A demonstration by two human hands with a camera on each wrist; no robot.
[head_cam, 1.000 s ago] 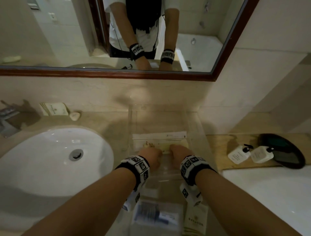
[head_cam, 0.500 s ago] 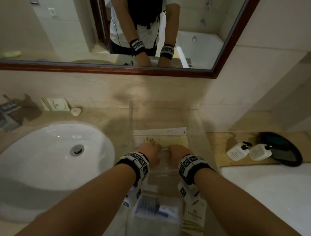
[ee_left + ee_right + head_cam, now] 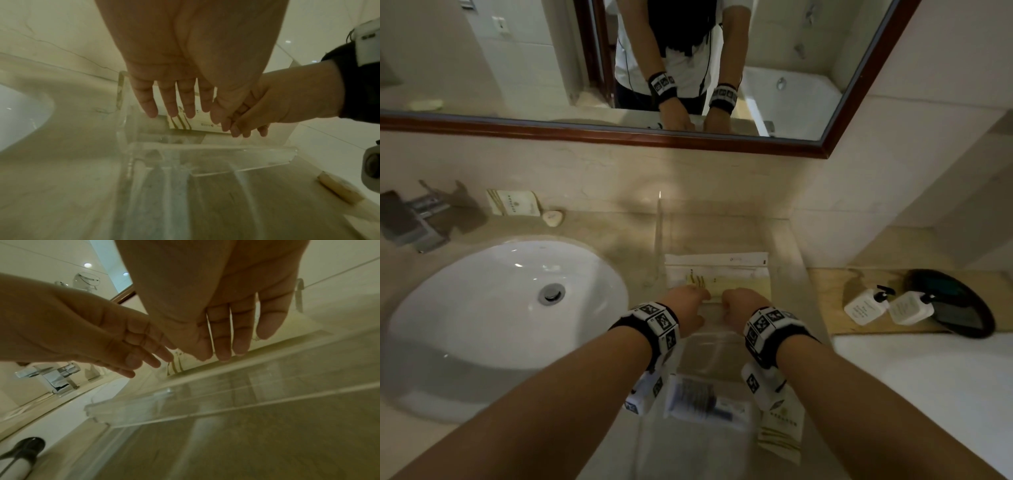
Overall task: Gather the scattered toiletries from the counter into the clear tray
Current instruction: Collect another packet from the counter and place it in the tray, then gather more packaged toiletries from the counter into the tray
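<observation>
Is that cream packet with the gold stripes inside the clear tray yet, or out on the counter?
Inside. The cream packet lies flat in the clear tray, between its walls, with both open hands, left hand and right hand, at its near edge.

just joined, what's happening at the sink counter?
A person is tidying toiletries into a clear tray beside the sink. Both hands are inside the tray: the left hand and right hand reach with straight fingers to a flat cream packet lying in it. Another packet and a comb in a wrapper lie nearer the person.
</observation>
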